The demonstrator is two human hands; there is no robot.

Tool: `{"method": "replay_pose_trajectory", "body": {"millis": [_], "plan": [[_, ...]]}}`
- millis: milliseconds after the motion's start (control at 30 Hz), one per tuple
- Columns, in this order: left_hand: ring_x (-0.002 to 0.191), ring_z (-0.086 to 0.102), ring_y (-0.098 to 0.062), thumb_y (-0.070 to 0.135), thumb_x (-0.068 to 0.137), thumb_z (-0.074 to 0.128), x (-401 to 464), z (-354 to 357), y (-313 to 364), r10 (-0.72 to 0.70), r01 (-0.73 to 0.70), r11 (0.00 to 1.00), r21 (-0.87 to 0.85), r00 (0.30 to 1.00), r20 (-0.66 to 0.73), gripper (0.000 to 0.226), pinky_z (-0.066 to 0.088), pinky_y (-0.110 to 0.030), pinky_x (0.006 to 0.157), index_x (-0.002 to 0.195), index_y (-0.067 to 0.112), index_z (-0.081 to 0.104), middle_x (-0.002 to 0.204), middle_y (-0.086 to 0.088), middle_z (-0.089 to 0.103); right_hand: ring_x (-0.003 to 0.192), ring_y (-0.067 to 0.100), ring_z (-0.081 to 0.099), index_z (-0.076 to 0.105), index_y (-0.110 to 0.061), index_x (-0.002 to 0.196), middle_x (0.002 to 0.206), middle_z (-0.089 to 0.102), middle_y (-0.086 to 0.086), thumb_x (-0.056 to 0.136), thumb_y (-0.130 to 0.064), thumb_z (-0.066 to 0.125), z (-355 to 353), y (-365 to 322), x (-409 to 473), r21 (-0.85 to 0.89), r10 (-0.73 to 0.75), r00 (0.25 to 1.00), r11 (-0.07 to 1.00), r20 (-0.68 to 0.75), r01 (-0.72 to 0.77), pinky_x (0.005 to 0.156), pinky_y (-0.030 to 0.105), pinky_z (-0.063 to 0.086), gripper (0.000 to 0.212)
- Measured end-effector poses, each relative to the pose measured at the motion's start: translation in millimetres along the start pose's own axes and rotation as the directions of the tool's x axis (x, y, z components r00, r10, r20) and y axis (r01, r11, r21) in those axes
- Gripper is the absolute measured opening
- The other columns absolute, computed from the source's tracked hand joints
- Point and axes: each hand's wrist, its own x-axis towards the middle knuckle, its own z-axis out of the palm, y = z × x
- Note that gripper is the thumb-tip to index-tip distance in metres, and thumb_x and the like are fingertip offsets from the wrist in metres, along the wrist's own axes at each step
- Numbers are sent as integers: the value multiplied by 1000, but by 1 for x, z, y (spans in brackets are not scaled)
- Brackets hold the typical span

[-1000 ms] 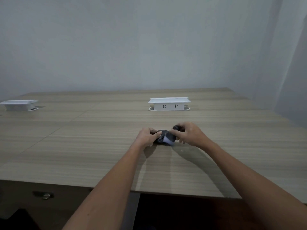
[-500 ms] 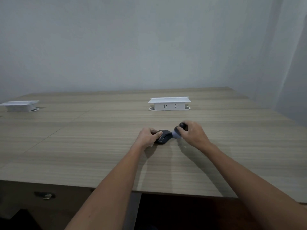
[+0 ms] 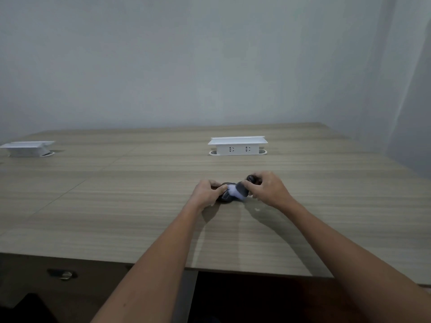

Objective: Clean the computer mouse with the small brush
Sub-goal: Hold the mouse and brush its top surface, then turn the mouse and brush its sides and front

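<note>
The left hand (image 3: pixel 207 191) pins the mouse (image 3: pixel 225 197) flat on the table (image 3: pixel 116 206), fingers closed around its left side, and the right hand (image 3: pixel 268 190) has the brush (image 3: pixel 240 190) pinched by its dark handle, fingers closed on it. The pale bristles are back on top of the mouse now, smeared with motion; half a second ago they had swung off to the right of the mouse, clear of the shell, and a second ago they were down on it. So that is one full stroke out and back, and the scrubbing looks well under way rather than just starting. The mouse itself has barely shifted, sitting on the near side of the white socket box (image 3: pixel 238 146), well apart from it, with both forearms reaching in from the near edge. The left hand covers much of the mouse's left flank, so by my reckoning that side will not get brushed unless the hold changes. A small pale speck lies on the table just right of the mouse; what it is, I cannot tell.
</note>
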Motion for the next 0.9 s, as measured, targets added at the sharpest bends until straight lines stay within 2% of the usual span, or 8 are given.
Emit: {"method": "replay_pose_trajectory", "body": {"millis": [100,233,367,467,633,733,833,900], "plan": [[49,44,-14,35,93,64,-3,1,1,-17,17,1000,-12,1000,-2,29,32,-14,35,109,12,74,80,-6,67,64,24,62,68,-3,77,71,71,11,89,-23,66,-2,6,2,-64,51,987,996,-153,-61,57,31,47,23],[50,46,-14,35,92,65,-2,-1,2,-21,21,1000,-7,1000,-5,29,34,-15,37,109,13,74,81,-8,68,52,16,63,73,-3,80,67,73,13,88,-24,67,-6,1,-3,110,56,998,992,23,-58,56,35,55,23],[58,52,-16,38,93,63,-4,1,3,-29,29,1000,13,1000,4,31,39,-20,46,108,14,74,90,-8,74,65,25,61,65,-1,72,70,69,14,88,-23,65,-2,8,4,-109,89,988,989,-125,-103,61,38,48,27],[59,56,-17,40,93,63,-3,1,5,-40,39,999,18,999,8,34,46,-25,54,111,13,73,96,-10,76,58,22,60,63,3,68,68,70,19,86,-21,64,-2,8,7,-28,134,984,990,-115,-138,58,41,53,29],[64,57,-20,44,94,60,-7,-2,13,-58,57,998,20,998,19,40,43,-29,64,93,7,75,66,-7,64,55,23,66,67,9,73,66,73,18,82,-14,63,-3,4,12,53,195,978,980,-70,-192,61,47,59,26],[64,54,-17,48,93,57,-5,-5,14,-73,73,997,-1,996,43,51,47,-32,70,78,0,70,67,-8,61,68,32,73,68,9,76,68,74,17,85,-15,63,-5,3,16,53,208,977,977,-45,-206,67,47,59,25],[69,58,-20,45,93,57,-3,-9,15,-95,94,995,17,992,85,47,53,-36,78,78,3,70,73,-9,66,66,27,71,70,5,75,68,75,15,85,-15,63,-6,1,21,58,221,975,974,-24,-219,71,45,60,24],[70,61,-20,37,97,55,-4,-10,19,-91,90,996,9,986,140,44,55,-37,77,88,-2,72,80,-13,70,61,21,67,71,5,76,70,75,16,85,-15,63,-5,1,24,62,242,970,969,-10,-240,72,43,60,24]]}}
